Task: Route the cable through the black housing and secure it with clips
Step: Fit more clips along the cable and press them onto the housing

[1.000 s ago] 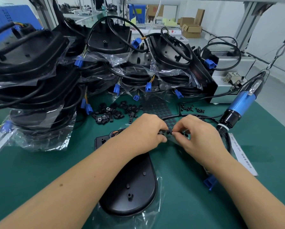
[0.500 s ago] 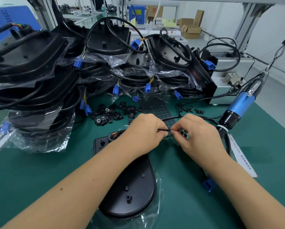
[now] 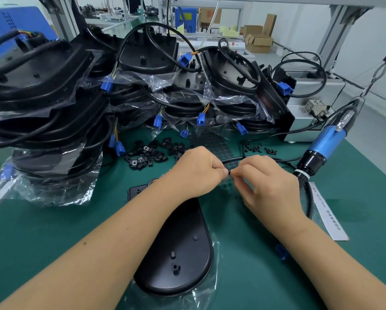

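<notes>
A black oval housing (image 3: 178, 253) lies inner side up on clear plastic in the middle of the green mat, partly under my left forearm. Its black cable (image 3: 308, 198) loops round to the right and ends in a blue connector (image 3: 281, 251). My left hand (image 3: 196, 173) and my right hand (image 3: 270, 186) meet above the housing's far end. Both pinch the cable at one spot, where a small black clip (image 3: 229, 173) shows between the fingertips. A heap of loose black clips (image 3: 151, 155) lies just beyond my left hand.
Stacks of bagged black housings (image 3: 42, 130) with cables and blue connectors fill the left and back. A blue electric screwdriver (image 3: 321, 144) hangs at the right over the mat, near several black screws (image 3: 258, 148). A white label strip (image 3: 328, 213) lies right; a grey box (image 3: 310, 101) stands behind.
Both hands stay together at the same spot on the cable. The fingertips have shifted slightly and now close more tightly on the small clip.
</notes>
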A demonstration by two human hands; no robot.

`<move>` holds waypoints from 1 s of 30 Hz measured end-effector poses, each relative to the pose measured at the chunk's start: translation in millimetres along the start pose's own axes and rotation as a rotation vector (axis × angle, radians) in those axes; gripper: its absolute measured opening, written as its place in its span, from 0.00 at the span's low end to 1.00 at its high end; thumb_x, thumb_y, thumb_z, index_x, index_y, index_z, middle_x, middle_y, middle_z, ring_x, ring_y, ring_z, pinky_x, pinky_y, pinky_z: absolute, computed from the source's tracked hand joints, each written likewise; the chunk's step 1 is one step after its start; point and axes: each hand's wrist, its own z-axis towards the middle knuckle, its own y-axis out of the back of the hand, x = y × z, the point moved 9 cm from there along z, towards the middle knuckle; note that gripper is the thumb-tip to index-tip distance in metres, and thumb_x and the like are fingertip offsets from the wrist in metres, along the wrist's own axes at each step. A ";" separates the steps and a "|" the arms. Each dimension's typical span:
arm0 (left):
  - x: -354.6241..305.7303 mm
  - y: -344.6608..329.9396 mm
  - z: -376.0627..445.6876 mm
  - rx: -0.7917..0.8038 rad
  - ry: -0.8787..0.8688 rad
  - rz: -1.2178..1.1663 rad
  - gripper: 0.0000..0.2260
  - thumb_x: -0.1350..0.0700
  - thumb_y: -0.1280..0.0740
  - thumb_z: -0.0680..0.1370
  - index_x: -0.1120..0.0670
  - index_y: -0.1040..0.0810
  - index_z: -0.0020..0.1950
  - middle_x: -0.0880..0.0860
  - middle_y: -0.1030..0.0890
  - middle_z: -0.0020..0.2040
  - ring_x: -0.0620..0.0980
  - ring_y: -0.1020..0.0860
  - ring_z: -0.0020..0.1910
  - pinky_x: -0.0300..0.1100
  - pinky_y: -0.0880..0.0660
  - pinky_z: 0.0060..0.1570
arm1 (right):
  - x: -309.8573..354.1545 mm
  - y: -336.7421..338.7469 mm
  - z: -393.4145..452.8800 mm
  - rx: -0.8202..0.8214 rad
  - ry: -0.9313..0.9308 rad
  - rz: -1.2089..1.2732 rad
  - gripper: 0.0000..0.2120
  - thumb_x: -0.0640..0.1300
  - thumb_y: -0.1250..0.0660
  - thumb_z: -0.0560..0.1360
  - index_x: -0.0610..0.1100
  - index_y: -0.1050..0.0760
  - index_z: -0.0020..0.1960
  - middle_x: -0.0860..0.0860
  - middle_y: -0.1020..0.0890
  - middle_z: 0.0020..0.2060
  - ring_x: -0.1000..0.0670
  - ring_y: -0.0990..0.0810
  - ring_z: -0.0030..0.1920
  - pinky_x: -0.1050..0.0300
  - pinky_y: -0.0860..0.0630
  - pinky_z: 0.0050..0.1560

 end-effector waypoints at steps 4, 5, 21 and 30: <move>5.5 -2.4 3.9 -0.003 0.030 -0.074 0.11 0.53 0.35 0.72 0.59 0.17 0.39 0.64 0.17 0.42 0.60 0.18 0.45 0.54 0.19 0.47 | -3.9 3.6 0.8 -0.006 -0.036 0.048 0.06 0.40 0.34 0.74 0.43 0.22 0.38 0.49 0.19 0.38 0.46 0.21 0.39 0.52 0.25 0.31; 5.7 -2.8 4.1 -0.001 0.028 -0.078 0.12 0.52 0.35 0.72 0.59 0.17 0.39 0.63 0.17 0.41 0.60 0.18 0.45 0.55 0.20 0.48 | -6.0 4.3 1.0 0.003 -0.067 0.079 0.05 0.40 0.33 0.74 0.43 0.22 0.39 0.50 0.19 0.38 0.47 0.21 0.40 0.51 0.24 0.33; -15.0 0.0 -10.1 -0.057 -0.129 0.155 0.13 0.55 0.37 0.76 0.60 0.20 0.37 0.58 0.26 0.29 0.48 0.33 0.28 0.40 0.34 0.30 | -11.6 -15.1 15.3 0.395 -0.149 0.093 0.03 0.44 0.29 0.70 0.49 0.22 0.39 0.52 0.21 0.36 0.46 0.22 0.40 0.51 0.24 0.35; -8.7 3.0 -3.4 -0.075 -0.019 0.034 0.12 0.58 0.38 0.72 0.60 0.26 0.29 0.54 0.27 0.25 0.57 0.21 0.34 0.50 0.22 0.39 | -3.1 -4.8 12.6 0.266 -0.090 0.034 0.03 0.41 0.31 0.72 0.46 0.22 0.40 0.51 0.20 0.36 0.46 0.22 0.37 0.51 0.25 0.31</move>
